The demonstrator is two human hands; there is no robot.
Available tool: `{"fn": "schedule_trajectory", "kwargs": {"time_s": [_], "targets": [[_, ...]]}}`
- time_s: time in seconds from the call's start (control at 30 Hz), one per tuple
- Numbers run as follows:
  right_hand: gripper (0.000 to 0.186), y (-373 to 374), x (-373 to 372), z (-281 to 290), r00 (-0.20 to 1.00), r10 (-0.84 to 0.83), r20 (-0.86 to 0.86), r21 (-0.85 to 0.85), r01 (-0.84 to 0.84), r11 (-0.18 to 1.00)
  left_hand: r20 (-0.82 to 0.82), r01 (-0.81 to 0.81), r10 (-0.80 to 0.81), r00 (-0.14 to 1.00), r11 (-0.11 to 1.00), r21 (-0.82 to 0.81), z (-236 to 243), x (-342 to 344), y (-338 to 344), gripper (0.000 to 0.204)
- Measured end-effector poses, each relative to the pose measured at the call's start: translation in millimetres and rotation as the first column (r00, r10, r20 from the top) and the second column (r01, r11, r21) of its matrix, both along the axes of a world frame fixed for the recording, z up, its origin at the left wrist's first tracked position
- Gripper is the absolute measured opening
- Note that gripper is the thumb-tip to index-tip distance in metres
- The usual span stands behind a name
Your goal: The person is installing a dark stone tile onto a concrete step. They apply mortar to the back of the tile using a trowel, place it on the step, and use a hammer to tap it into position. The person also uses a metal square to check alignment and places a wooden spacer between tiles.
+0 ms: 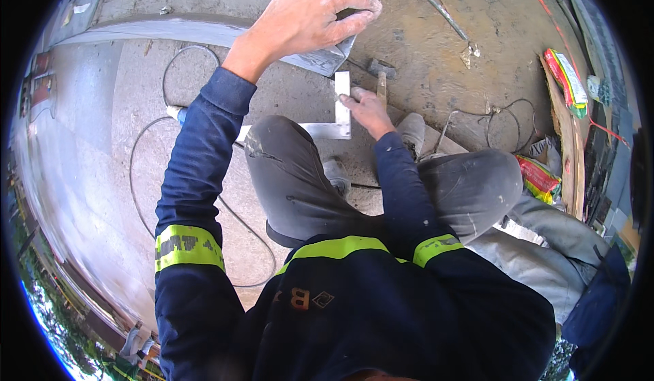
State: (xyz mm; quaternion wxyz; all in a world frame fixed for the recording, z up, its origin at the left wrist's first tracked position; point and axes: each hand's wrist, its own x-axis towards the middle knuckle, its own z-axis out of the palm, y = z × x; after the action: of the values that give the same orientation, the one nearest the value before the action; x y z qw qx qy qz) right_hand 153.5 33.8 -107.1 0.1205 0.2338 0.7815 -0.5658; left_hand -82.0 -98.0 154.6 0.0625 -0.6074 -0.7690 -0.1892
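Left hand [325, 11] spread at gray panel [318, 61], right hand [371, 113] gripping metal square [343, 127], we seemingly check alignment, needing steadiness next.

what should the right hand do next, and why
Probably ease the metal square closer to the grey panel: the right hand holds it, one end lies near the panel's corner, and the left hand is at the panel.

Rough concrete floor [221, 166] spread across the view, pale grey on the left and brownish, damp-looking at the upper right. A wooden plank [573, 153] ran along the right side. Green foliage [71, 330] showed in bright daylight at the lower left.
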Motion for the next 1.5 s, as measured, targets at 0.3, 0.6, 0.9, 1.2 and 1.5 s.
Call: {"fn": "schedule_trajectory", "kwargs": {"time_s": [0.3, 0.6, 0.9, 1.2, 1.5], "targets": [[0.041, 15.3, -39.5, 78.5, 0.864, -0.499, -0.069, -0.332, 0.452, 0.828, 0.030, 0.000, 0.001, 1.000, 1.000, -0.025, 1.8, -1.5, 1.1, 0.032], [0.038, -15.5, -87.2, 83.1, 0.759, -0.567, -0.320, -0.125, 0.559, 0.820, 0.060, 0.013, -0.011, 0.998, 0.999, -0.033, -3.0, -6.4, 1.2, 0.034], [0.036, -36.8, -100.5, 82.1, 0.607, -0.681, -0.409, -0.198, 0.670, 0.716, 0.102, 0.024, -0.020, 0.995, 0.999, -0.043, -11.0, -12.2, 4.7, 0.032], [0.035, -36.4, -102.9, 84.6, 0.603, -0.699, -0.385, -0.190, 0.689, 0.699, 0.075, 0.027, -0.028, 0.997, 1.000, 0.014, -13.7, -10.5, 8.3, 0.031], [0.035, -36.1, -105.8, 64.7, 0.580, -0.734, -0.354, -0.282, 0.682, 0.675, -0.031, -0.042, 0.040, 0.999, 0.997, -0.064, 1.2, 10.9, 11.0, 0.038]]}}
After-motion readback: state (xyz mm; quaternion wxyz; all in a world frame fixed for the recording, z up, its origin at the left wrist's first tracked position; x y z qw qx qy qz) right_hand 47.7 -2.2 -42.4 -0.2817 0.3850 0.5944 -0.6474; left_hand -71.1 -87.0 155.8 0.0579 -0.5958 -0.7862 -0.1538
